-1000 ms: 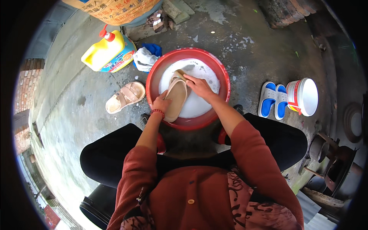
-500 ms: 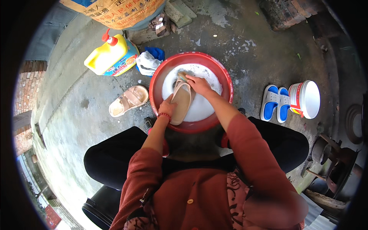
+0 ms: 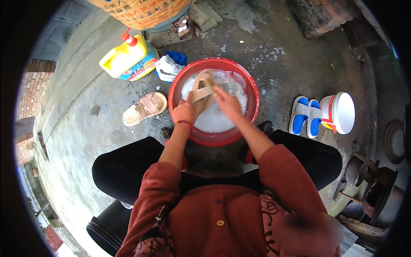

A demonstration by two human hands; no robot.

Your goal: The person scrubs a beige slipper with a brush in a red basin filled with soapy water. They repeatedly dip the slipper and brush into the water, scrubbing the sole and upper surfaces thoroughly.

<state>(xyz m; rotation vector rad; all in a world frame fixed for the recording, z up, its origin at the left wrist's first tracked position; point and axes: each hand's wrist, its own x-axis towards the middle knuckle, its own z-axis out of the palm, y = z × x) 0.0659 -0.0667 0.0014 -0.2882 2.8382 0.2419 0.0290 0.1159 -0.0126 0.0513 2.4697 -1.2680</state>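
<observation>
A red plastic basin [image 3: 255, 100] full of foamy water stands on the ground in front of me. Over it I hold a beige sandal [image 3: 204, 103], tilted, its crossed straps facing up. My left hand [image 3: 184, 112], with a red bead bracelet at the wrist, is closed on the sandal's left side. In my right hand [image 3: 227, 103], blurred by motion, is a small brownish scrubbing brush [image 3: 208, 82], held against the straps. The brush is partly hidden by the fingers and smeared. Left of the basin lies the matching sandal [image 3: 145, 109] on the concrete.
A yellow pump jug [image 3: 128, 60] and a blue-and-white cloth bundle [image 3: 169, 67] sit at the basin's upper left. To the right are white-and-blue slippers [image 3: 306, 115] beside a white bucket [image 3: 341, 112]. A large wrapped container [image 3: 147, 13] stands far left, bricks [image 3: 323, 17] far right.
The sandal has turned so its straps face up more. My left hand has shifted up slightly along its side, and my right hand with the brush has moved onto the straps.
</observation>
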